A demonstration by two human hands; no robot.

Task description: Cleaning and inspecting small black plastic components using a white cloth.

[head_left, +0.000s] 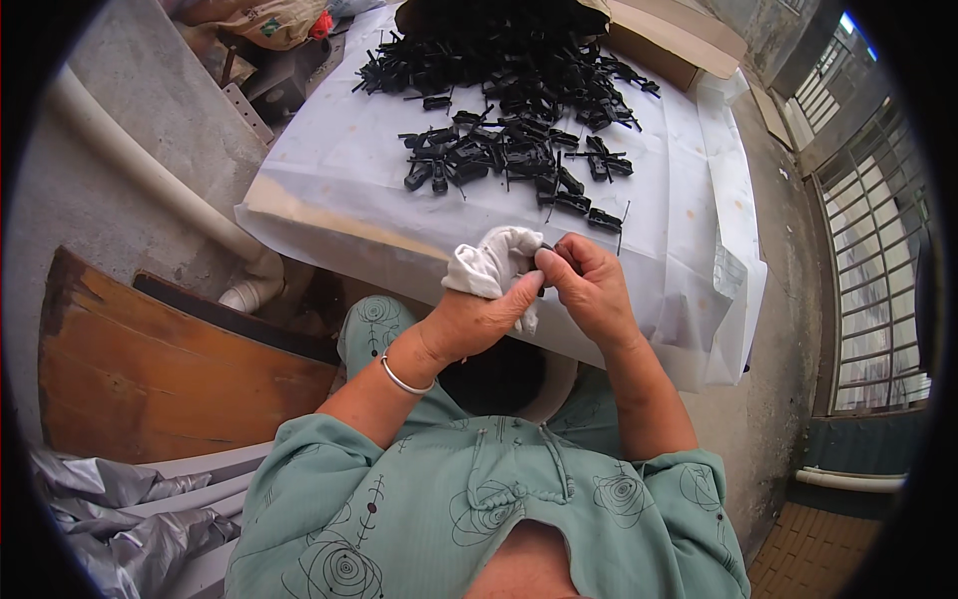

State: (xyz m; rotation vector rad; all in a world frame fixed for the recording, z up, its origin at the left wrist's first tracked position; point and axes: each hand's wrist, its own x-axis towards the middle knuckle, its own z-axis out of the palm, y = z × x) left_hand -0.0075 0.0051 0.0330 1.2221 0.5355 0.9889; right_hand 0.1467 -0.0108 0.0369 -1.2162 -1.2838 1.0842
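Note:
My left hand (479,317) has white cloth (489,262) bunched over its fingers; whether this is a glove I cannot tell. My right hand (599,288) meets it at the near edge of the table, thumb and fingers pinched together. Between the two hands is a small black piece (544,252), mostly covered by the fingers and the cloth. Just beyond my hands lie several loose black plastic parts (606,220) with thin sticks poking out. Farther back they build up into a large heap (499,60).
White plastic sheeting (329,170) covers the table. An open cardboard box (674,45) stands at the far right. A dark round container (494,381) sits below the table edge between my knees. To the left are a brown wooden board (170,359) and a pale pipe (160,180).

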